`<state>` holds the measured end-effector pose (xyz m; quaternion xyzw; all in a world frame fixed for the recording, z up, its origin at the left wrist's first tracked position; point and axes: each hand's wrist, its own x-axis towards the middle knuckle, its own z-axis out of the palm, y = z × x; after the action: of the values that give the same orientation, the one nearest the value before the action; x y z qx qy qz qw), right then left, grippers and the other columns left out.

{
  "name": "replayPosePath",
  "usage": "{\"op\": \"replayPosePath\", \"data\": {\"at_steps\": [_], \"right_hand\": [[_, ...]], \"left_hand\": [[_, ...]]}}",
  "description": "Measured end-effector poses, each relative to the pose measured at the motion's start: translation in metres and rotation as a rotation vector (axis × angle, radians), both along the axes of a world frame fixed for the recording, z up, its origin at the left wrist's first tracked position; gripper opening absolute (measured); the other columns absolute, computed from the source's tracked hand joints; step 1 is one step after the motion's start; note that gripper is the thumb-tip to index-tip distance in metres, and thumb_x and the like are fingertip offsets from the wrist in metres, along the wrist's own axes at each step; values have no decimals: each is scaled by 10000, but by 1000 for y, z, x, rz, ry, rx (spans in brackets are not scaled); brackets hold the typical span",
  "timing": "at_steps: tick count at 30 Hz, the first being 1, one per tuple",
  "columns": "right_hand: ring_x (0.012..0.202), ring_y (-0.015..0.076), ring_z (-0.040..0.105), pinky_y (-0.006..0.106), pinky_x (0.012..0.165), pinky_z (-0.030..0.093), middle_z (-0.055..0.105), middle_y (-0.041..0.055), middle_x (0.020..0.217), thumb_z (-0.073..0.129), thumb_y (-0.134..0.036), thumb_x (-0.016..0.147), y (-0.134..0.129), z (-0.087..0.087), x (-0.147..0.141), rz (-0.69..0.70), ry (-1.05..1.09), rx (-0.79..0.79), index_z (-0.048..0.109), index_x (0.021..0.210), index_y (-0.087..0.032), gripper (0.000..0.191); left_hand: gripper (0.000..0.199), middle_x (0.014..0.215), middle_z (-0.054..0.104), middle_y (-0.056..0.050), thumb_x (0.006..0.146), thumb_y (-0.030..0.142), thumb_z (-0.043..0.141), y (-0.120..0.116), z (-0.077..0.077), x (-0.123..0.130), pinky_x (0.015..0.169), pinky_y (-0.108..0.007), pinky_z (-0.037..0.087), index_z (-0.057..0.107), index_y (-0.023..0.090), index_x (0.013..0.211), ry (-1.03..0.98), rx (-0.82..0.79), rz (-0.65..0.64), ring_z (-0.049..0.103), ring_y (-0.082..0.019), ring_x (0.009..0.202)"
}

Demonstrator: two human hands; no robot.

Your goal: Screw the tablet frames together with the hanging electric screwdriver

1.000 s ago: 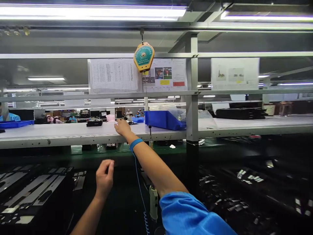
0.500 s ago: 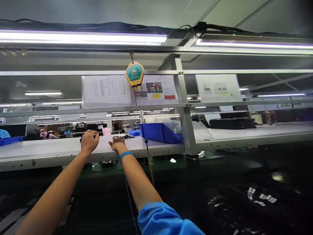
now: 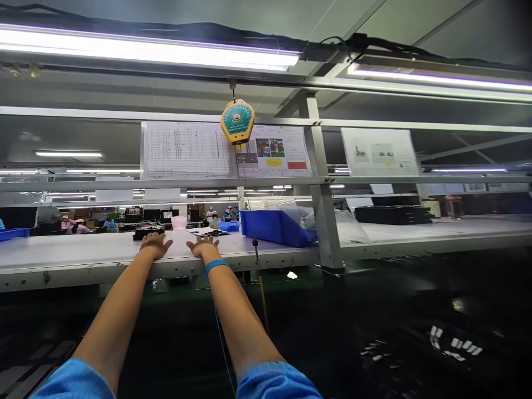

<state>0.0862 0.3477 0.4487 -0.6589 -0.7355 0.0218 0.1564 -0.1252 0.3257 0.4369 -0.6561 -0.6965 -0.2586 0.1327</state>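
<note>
Both arms reach forward to a white shelf [image 3: 95, 252]. My left hand [image 3: 155, 245] lies at the shelf, fingers spread, just in front of a black object [image 3: 143, 234]; whether it touches that object I cannot tell. My right hand [image 3: 203, 246], with a blue band at the wrist, rests palm down with its fingers apart and nothing held. Beyond its fingers lie small dark items [image 3: 214, 233]. A pink container [image 3: 179, 223] stands behind, between the two hands.
A blue bin [image 3: 276, 227] with clear plastic bags sits right of my hands, beside a metal post [image 3: 326, 221]. A spring balancer [image 3: 237, 122] hangs overhead, its cable hanging to a black connector [image 3: 255, 250]. Stacked black trays [image 3: 390, 215] stand right. People work far behind.
My left hand has come down onto the shelf and its fingers have spread. My right hand's fingers are spread wider. The view has shifted slightly, and the left sleeve now shows.
</note>
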Motion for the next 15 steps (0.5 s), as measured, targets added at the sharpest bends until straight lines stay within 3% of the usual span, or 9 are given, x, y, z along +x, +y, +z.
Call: {"op": "replayPosePath", "data": {"at_steps": [6, 15], "right_hand": [[1598, 386, 4, 655, 1245, -30, 71, 155, 1724, 212, -764, 965, 4, 1, 0, -68, 18, -43, 231, 1640, -200, 880], [1597, 396, -49, 672, 1234, -83, 46, 142, 1727, 276, -779, 952, 5, 2, 0, -116, 5, -100, 224, 1642, -210, 896]], "left_hand": [[787, 1565, 445, -166, 966, 754, 365, 18, -3, -6, 1205, -601, 254, 486, 196, 1508, -47, -104, 18, 377, -345, 1472], [901, 1657, 318, -167, 906, 812, 347, 22, -6, -7, 1232, -678, 96, 432, 210, 1570, -97, -146, 77, 172, -405, 1566]]}}
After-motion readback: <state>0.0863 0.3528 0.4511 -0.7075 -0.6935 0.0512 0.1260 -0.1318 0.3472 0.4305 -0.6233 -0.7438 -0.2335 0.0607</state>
